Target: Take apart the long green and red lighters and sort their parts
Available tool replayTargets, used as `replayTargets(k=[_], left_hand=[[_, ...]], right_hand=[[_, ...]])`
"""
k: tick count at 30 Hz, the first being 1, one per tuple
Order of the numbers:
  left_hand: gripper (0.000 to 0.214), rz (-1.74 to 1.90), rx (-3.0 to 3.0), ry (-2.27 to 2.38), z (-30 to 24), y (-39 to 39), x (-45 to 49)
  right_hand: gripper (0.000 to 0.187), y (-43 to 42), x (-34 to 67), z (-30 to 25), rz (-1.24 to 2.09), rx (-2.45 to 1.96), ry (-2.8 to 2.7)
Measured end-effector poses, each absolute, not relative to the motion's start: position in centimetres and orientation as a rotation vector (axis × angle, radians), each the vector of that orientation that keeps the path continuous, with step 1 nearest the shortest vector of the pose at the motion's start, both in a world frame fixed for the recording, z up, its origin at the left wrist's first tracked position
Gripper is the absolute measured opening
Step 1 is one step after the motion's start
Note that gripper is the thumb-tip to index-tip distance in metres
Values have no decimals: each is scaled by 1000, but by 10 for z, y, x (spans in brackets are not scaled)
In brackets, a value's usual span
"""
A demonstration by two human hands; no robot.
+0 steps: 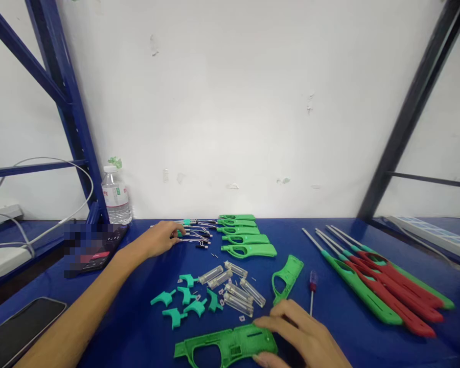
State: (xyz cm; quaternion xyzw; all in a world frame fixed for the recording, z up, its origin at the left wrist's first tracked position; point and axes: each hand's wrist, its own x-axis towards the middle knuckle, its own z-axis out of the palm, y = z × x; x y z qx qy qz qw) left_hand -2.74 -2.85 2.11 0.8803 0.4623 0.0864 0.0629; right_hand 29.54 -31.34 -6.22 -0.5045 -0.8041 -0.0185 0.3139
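My left hand (161, 238) reaches out to the back of the blue table (138, 327). Its fingers curl over a bundle of thin wired parts (197, 234) and touch their near ends. My right hand (302, 337) rests at the near edge, fingers pressed on the right end of a green plastic handle half-shell (224, 346) that lies flat. Between the hands lie several teal trigger pieces (184, 302) and several clear plastic tubes (233, 291). Another green half-shell (287, 278) lies just beyond my right hand.
A row of green handle shells (245, 234) lies at the back. Finished green and red long-nosed lighters (379, 286) lie at the right, a small red screwdriver (312, 286) beside them. A water bottle (115, 197), two phones (23, 327) and blue shelf posts (67, 102) stand at the left.
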Motion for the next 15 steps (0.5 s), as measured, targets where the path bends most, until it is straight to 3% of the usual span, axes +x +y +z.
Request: replayTargets(k=[6, 8, 11, 13, 15], left_hand=[[22, 702, 2795, 1270, 57, -93, 0], [30, 820, 2840, 1162, 53, -136, 14], [33, 807, 2935, 961, 28, -199, 26], [21, 723, 3022, 849, 6, -226, 27], [40, 638, 3178, 760, -12, -237, 25]], right_hand=[[39, -317, 286, -53, 5, -1370, -2079], [41, -318, 282, -49, 3, -1385, -2061], [48, -320, 279, -47, -23, -1391, -2041], [50, -322, 279, -46, -38, -1384, -2039], [39, -323, 279, -45, -55, -1357, -2040]])
